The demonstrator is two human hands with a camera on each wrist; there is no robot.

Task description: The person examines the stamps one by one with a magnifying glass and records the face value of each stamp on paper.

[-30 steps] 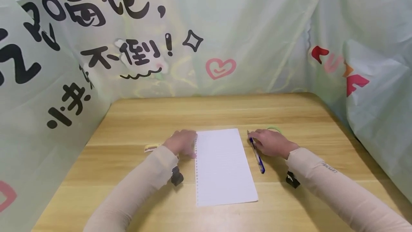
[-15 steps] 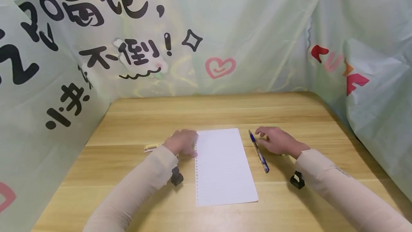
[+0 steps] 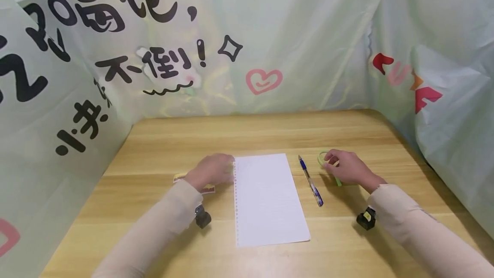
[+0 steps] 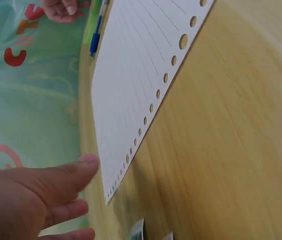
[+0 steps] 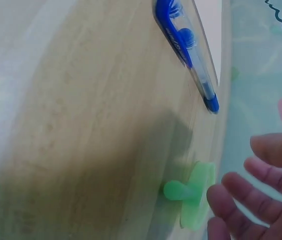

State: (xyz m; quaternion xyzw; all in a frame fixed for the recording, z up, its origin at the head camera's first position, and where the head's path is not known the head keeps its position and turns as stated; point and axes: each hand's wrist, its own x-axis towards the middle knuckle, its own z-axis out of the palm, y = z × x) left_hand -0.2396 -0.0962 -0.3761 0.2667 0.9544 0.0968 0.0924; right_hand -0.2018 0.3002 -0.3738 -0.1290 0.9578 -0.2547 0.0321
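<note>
A sheet of lined, punched paper [image 3: 270, 200] lies in the middle of the wooden table. My left hand [image 3: 213, 170] hovers by its top left corner, thumb and fingers apart and holding nothing; in the left wrist view the hand [image 4: 36, 200] has the same loose spread. To the right of the sheet is a blue ballpoint pen [image 3: 310, 182]. Over a light green round-framed thing with a handle [image 3: 321, 158] is my right hand [image 3: 345, 167], fingers loosely bent. The right wrist view shows the fingers [image 5: 241, 195] beside the green frame [image 5: 198, 197], not closed round it.
Small printed card-like pieces [image 3: 208, 189] lie partly under my left hand and forearm. The wooden table [image 3: 247, 134] is bordered at the back and sides by a pale green printed cloth [image 3: 308, 46].
My right hand has left the pen and moved right to the green round-framed thing. The pen has shifted slightly right. My left hand has drawn back a little left from the paper's edge.
</note>
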